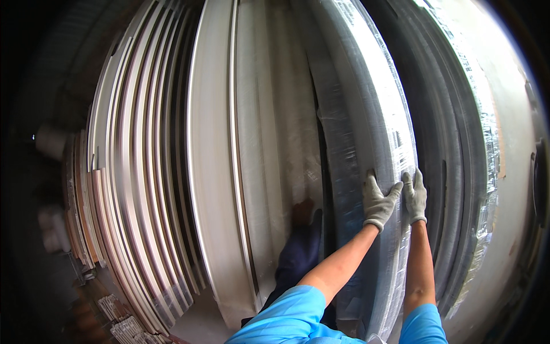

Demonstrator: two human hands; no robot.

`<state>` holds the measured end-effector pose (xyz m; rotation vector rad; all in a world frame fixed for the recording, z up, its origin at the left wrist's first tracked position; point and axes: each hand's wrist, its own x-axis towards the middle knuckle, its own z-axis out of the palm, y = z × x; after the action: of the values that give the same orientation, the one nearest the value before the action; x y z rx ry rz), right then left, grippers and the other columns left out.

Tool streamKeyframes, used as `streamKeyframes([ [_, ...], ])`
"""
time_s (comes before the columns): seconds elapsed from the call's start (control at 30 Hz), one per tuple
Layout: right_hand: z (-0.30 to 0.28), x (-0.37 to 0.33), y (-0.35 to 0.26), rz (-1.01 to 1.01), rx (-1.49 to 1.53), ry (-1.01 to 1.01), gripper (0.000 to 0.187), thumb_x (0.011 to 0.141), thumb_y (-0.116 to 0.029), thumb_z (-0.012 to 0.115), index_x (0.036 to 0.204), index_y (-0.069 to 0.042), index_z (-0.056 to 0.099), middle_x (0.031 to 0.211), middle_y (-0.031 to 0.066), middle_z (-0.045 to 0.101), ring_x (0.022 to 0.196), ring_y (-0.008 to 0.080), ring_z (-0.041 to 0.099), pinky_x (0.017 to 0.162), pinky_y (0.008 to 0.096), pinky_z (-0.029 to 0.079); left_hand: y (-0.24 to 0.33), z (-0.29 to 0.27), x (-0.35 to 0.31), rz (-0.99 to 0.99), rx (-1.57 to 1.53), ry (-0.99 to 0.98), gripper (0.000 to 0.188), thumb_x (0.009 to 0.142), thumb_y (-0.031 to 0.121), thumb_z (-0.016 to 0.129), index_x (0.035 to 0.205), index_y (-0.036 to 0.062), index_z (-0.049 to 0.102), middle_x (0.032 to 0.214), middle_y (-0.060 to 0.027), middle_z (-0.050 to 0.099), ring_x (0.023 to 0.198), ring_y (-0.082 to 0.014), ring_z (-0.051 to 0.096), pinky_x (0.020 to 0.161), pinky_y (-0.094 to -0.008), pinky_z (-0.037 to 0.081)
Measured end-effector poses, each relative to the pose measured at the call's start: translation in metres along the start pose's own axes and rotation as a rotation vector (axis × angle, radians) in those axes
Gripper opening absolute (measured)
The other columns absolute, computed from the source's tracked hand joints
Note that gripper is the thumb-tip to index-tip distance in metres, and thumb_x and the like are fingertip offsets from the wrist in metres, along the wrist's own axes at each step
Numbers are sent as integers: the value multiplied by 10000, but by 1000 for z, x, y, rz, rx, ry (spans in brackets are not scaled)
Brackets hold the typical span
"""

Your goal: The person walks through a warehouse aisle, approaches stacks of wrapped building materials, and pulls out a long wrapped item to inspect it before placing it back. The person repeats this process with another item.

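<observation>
A tall panel wrapped in clear shiny plastic (pixel 375 109) stands on edge in front of me, a little right of the middle. My left hand (pixel 380 202), in a grey work glove, grips it from the left, thumb pointing toward its narrow edge. Close beside it, my right hand (pixel 416 198), gloved the same way, holds the panel's right side. Both hands sit at about the same height, their thumbs nearly meeting. The fingertips that reach round the panel are partly hidden.
Left of the wrapped panel lean wide pale boards (pixel 215 143) and a row of many narrow panels (pixel 137 160). Dark wrapped panels (pixel 458 155) stand to the right, before a light floor (pixel 510 212). Cut strips (pixel 129 329) lie at the lower left. My leg (pixel 298 252) is between boards.
</observation>
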<state>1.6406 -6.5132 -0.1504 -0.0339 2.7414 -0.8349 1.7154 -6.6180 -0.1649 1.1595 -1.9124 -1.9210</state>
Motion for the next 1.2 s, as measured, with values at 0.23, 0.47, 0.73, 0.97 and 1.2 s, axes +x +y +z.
streamKeyframes([
  [0.23, -26, -76, 15, -277, -77, 190, 761, 901, -475, 637, 1486, -80, 352, 1490, 206, 405, 1371, 379, 401, 1122, 461, 353, -7, 3, 1, 70, 15, 71, 841, 770, 347, 843, 1391, 12, 386, 1268, -200, 568, 1145, -302, 578, 997, -374, 458],
  [0.47, -23, -198, 36, -255, -288, -27, 1153, 616, -535, 838, 1524, -104, 273, 1565, 242, 232, 1426, 464, 243, 1146, 562, 251, -1, 4, -2, 27, -37, 28, 984, 722, 403, 856, 1430, -28, 326, 1327, -264, 479, 1233, -394, 491, 1052, -444, 413],
  [0.73, -13, -202, 37, -188, -317, -7, 1157, 539, -387, 844, 1515, -113, 286, 1558, 251, 229, 1366, 478, 311, 1096, 560, 312, -4, -2, -6, 74, -245, -11, 983, 720, 446, 846, 1445, 3, 352, 1385, -285, 434, 1252, -397, 496, 1061, -432, 417],
  [0.97, -17, -200, 44, -198, -270, -4, 1171, 523, -419, 838, 1513, -112, 295, 1563, 247, 227, 1308, 467, 363, 1074, 542, 339, 0, 2, -17, -126, 109, 32, 1056, 689, 542, 830, 1500, 84, 334, 1461, -320, 352, 1317, -457, 431, 1082, -464, 410],
  [1.2, -15, -201, 43, -216, -303, 11, 1145, 538, -431, 829, 1509, -114, 310, 1563, 246, 235, 1304, 460, 380, 1064, 544, 346, -1, 1, -17, -108, 66, 8, 1012, 723, 401, 858, 1492, 26, 316, 1436, -234, 399, 1292, -355, 486, 1073, -388, 435],
])
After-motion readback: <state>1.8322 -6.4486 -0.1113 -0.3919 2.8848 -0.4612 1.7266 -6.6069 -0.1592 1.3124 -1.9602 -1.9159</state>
